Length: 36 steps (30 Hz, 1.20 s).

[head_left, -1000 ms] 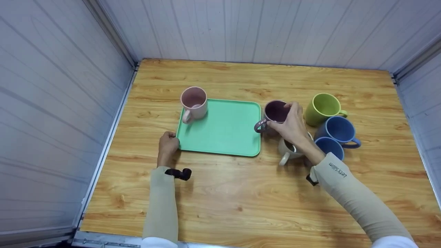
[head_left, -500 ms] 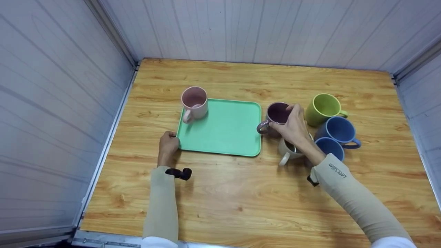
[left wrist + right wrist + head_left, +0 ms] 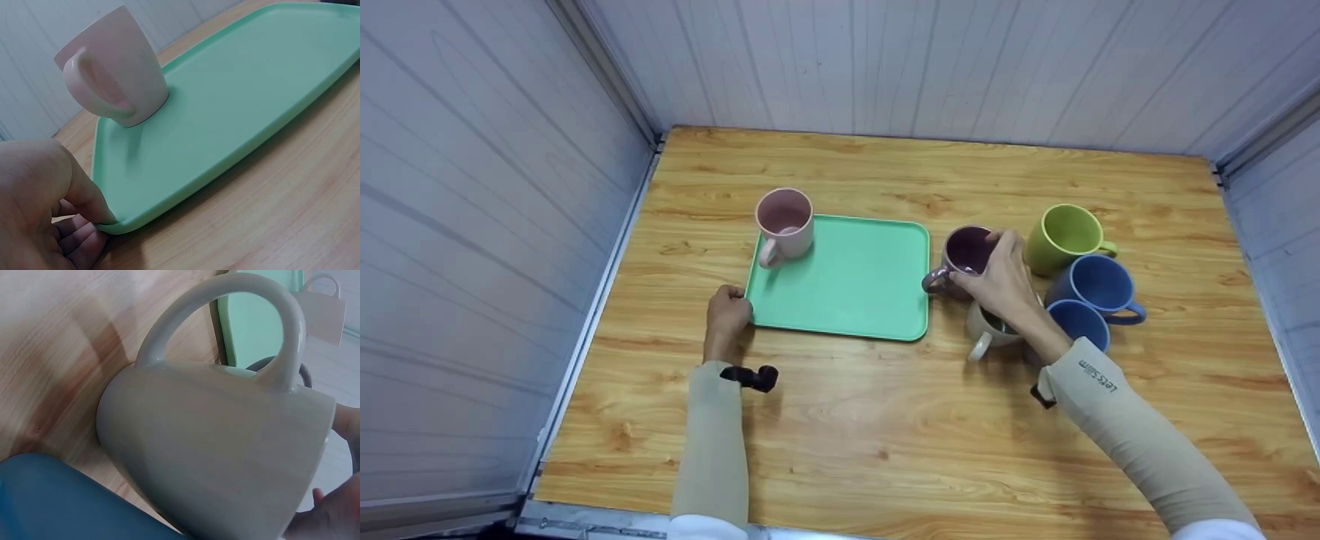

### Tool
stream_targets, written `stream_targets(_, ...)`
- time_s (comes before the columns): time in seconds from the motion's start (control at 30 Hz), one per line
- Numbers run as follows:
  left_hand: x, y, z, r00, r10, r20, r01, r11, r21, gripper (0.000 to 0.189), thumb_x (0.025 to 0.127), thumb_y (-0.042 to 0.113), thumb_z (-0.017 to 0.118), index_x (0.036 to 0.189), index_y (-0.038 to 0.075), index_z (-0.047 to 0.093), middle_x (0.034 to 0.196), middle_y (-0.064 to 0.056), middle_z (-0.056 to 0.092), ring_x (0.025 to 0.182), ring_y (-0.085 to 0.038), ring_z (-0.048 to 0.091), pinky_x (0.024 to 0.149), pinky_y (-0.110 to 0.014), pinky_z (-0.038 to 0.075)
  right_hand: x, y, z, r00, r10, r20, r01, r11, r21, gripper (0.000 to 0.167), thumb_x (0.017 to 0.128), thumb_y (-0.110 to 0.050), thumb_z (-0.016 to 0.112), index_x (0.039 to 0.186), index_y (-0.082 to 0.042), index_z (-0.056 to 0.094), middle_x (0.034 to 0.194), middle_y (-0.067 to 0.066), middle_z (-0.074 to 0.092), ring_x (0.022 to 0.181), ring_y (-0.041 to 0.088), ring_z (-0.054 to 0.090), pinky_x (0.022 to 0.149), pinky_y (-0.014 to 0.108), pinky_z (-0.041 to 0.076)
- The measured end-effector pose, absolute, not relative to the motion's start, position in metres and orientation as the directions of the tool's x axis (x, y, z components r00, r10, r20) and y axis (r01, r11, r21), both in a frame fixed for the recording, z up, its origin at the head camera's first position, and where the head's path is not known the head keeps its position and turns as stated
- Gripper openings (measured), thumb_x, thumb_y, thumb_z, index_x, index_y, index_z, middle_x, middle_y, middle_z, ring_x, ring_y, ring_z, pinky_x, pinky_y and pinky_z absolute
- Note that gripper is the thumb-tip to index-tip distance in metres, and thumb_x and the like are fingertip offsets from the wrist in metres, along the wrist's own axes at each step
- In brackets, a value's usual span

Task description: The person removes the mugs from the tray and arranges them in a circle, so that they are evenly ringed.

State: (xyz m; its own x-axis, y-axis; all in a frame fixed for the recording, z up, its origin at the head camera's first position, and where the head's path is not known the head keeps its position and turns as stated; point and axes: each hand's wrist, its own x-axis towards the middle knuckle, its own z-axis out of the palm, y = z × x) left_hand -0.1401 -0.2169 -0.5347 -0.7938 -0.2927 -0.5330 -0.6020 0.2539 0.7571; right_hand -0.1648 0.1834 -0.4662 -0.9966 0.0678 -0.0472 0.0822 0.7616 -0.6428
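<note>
My left hand (image 3: 727,319) pinches the near left corner of a green tray (image 3: 855,292), thumb over the rim and fingers below, as the left wrist view shows. A pink mug (image 3: 795,244) stands upright at the tray's far left corner, handle toward me. Just right of the tray, my right hand (image 3: 1006,281) grips a purple mug (image 3: 964,247) at its rim, thumb on the near side; its handle points left, close to the tray edge. Under my right wrist stands a white mug (image 3: 214,433), partly covered in the head view.
Right of my right hand stand a yellow-green mug (image 3: 1050,259) and two blue mugs, one farther (image 3: 1099,281) and one nearer (image 3: 1076,322), close together. The wooden table (image 3: 840,435) is bounded by pale panel walls (image 3: 885,67) at the back and sides.
My right hand and the purple mug have shifted slightly toward me and to the right, a little away from the tray. My left hand and the tray have stayed almost in place.
</note>
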Motion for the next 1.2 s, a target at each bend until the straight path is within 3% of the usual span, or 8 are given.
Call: stream_targets(1.2,-0.1400,-0.2164,-0.5332,-0.794,-0.294,-0.532,-0.602,0.261,0.754,0.047,0.086,0.001,0.032,0.132,0.002,0.044,0.132,-0.017,0.045,0.119,-0.028,0.042,0.101,-0.040,0.037,-0.1637,0.1883,-0.4646,-0.988,0.057,-0.143,0.128,0.814,-0.566,0.097,0.076,-0.039,0.076,0.142,-0.002,0.015,0.137,0.027,0.029,0.116,0.050,0.047,0.097,0.057,0.039)
